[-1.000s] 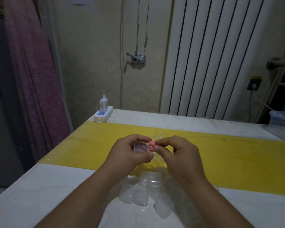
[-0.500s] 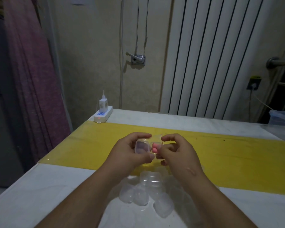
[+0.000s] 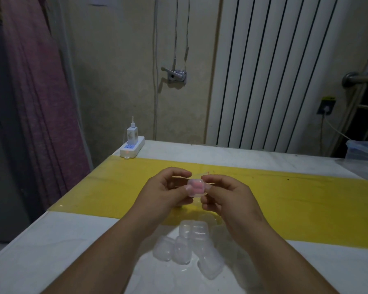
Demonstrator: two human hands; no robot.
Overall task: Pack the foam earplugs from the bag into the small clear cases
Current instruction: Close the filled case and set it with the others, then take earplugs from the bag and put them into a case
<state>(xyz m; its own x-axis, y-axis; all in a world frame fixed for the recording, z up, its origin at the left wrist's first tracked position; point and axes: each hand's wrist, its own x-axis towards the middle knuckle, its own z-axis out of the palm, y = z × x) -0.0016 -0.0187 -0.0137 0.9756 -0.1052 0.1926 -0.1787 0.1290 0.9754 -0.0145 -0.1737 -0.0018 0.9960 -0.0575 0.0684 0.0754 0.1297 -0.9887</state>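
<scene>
on the worktop (image 3: 72, 251) a heap of empty clear cases (image 3: 191, 245) lies near the wrists. above it the left hand (image 3: 168, 194) and right hand (image 3: 227, 196) meet, each pinching one side of a small clear case (image 3: 197, 190) that holds pink foam earplugs (image 3: 197, 184). the case is likely light, stiff and slick, best gripped by its edges; the foam is soft.

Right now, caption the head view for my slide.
Left hand and right hand hold a small clear plastic case showing pink foam inside; more clear cases lie on the white table.
</scene>
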